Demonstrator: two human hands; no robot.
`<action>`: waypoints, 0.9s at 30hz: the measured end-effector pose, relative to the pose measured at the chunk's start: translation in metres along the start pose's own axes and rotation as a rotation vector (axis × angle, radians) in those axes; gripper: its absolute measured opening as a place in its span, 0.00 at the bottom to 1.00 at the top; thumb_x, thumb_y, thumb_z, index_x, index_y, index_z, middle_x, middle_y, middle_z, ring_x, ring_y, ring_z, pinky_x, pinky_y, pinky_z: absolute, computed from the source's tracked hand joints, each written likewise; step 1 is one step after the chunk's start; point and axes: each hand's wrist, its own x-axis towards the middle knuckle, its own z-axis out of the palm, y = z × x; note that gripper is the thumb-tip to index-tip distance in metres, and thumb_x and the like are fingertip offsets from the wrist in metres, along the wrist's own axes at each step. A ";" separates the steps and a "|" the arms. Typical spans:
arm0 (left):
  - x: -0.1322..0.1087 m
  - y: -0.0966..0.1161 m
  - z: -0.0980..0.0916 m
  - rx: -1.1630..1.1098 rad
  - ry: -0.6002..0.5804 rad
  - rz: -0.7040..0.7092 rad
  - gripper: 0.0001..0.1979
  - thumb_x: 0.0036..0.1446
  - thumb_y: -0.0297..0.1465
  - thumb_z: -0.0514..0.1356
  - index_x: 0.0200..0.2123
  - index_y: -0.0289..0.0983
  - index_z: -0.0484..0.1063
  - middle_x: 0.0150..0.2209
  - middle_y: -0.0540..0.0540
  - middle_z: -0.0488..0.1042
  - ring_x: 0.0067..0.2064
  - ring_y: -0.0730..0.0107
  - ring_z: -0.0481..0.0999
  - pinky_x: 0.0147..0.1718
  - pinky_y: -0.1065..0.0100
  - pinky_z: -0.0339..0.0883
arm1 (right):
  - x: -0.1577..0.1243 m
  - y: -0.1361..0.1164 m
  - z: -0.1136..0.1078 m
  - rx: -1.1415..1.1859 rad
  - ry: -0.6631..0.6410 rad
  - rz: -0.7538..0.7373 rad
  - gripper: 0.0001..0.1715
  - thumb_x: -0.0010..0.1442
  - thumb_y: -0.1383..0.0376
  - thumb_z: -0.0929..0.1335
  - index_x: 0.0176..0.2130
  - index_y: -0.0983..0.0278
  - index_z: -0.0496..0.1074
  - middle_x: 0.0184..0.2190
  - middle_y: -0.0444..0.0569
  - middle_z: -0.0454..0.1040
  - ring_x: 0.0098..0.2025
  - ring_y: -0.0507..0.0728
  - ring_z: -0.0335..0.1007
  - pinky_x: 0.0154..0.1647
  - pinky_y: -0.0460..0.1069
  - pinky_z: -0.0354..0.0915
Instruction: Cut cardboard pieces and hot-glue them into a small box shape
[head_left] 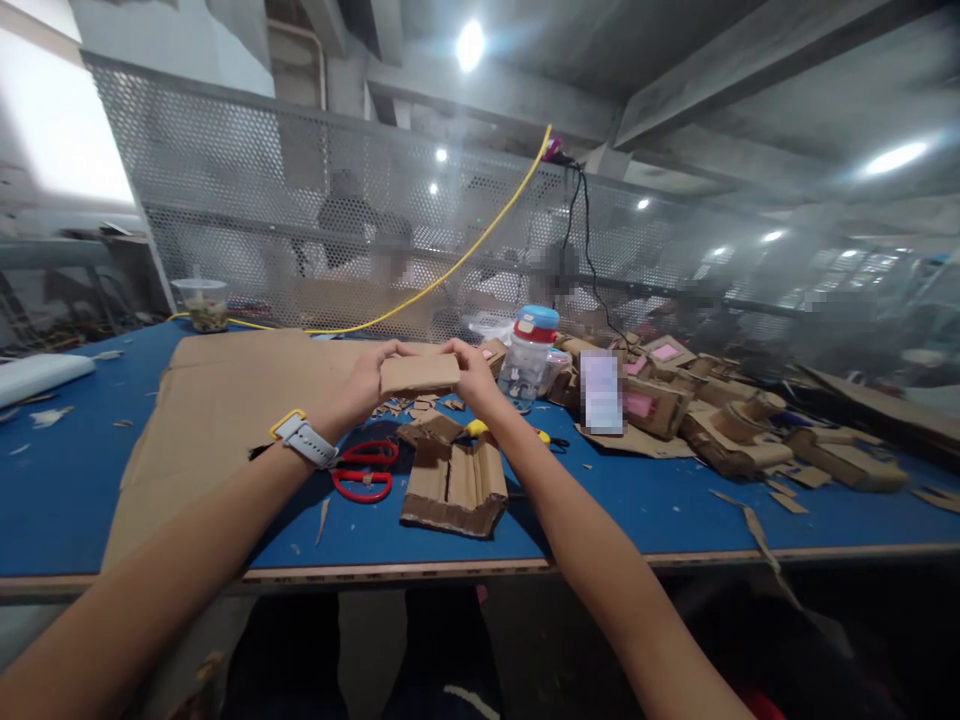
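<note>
Both my hands hold one small rectangular cardboard piece up above the blue table. My left hand, with a watch on its wrist, grips the piece's left end. My right hand pinches its right end. Below them lie a folded corrugated cardboard strip, red-handled scissors and small cardboard scraps. A yellow-handled tool shows just under my right wrist.
A large flat cardboard sheet covers the table's left. A clear bottle with a blue and red lid stands behind my hands. Several cardboard assemblies pile at the right. A cup and a yellow cable sit by the mesh fence; people are behind it.
</note>
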 end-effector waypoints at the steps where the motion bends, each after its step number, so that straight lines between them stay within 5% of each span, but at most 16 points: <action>1: 0.000 0.001 -0.001 0.003 0.000 -0.018 0.14 0.63 0.37 0.61 0.46 0.34 0.71 0.43 0.44 0.75 0.39 0.66 0.76 0.38 0.60 0.75 | -0.001 0.000 0.001 0.004 -0.004 0.002 0.09 0.44 0.65 0.70 0.27 0.61 0.65 0.18 0.37 0.63 0.23 0.51 0.60 0.24 0.44 0.58; 8: -0.001 0.012 -0.002 -0.022 0.043 -0.028 0.14 0.53 0.40 0.66 0.34 0.34 0.75 0.32 0.47 0.77 0.34 0.63 0.77 0.32 0.64 0.73 | 0.000 -0.001 0.003 0.040 0.000 -0.018 0.09 0.42 0.64 0.71 0.24 0.61 0.66 0.17 0.38 0.65 0.22 0.51 0.63 0.23 0.44 0.59; 12: 0.001 0.015 0.002 -0.046 0.055 0.010 0.24 0.41 0.40 0.69 0.42 0.35 0.75 0.38 0.44 0.80 0.42 0.52 0.78 0.39 0.60 0.74 | 0.004 0.001 0.002 0.084 0.046 -0.051 0.10 0.43 0.63 0.70 0.30 0.61 0.69 0.23 0.39 0.70 0.27 0.52 0.66 0.28 0.45 0.63; 17: 0.002 0.012 0.001 0.003 0.008 0.021 0.29 0.46 0.42 0.66 0.50 0.33 0.72 0.35 0.40 0.80 0.33 0.56 0.81 0.34 0.57 0.77 | 0.007 0.002 0.001 0.125 0.087 -0.077 0.13 0.43 0.63 0.69 0.33 0.60 0.70 0.26 0.40 0.72 0.31 0.53 0.68 0.33 0.47 0.66; 23: 0.003 0.009 -0.005 0.248 0.095 0.311 0.13 0.52 0.31 0.60 0.41 0.37 0.78 0.36 0.42 0.81 0.38 0.60 0.80 0.41 0.58 0.76 | 0.002 -0.001 -0.004 0.141 0.094 -0.099 0.07 0.42 0.65 0.70 0.28 0.62 0.72 0.28 0.43 0.74 0.35 0.56 0.69 0.39 0.49 0.65; 27: 0.002 0.004 -0.008 0.442 0.201 0.585 0.13 0.57 0.27 0.56 0.40 0.40 0.80 0.43 0.42 0.80 0.48 0.60 0.78 0.51 0.57 0.71 | 0.004 -0.002 -0.011 0.197 0.110 -0.070 0.12 0.44 0.61 0.71 0.33 0.60 0.73 0.32 0.44 0.76 0.38 0.56 0.70 0.41 0.49 0.66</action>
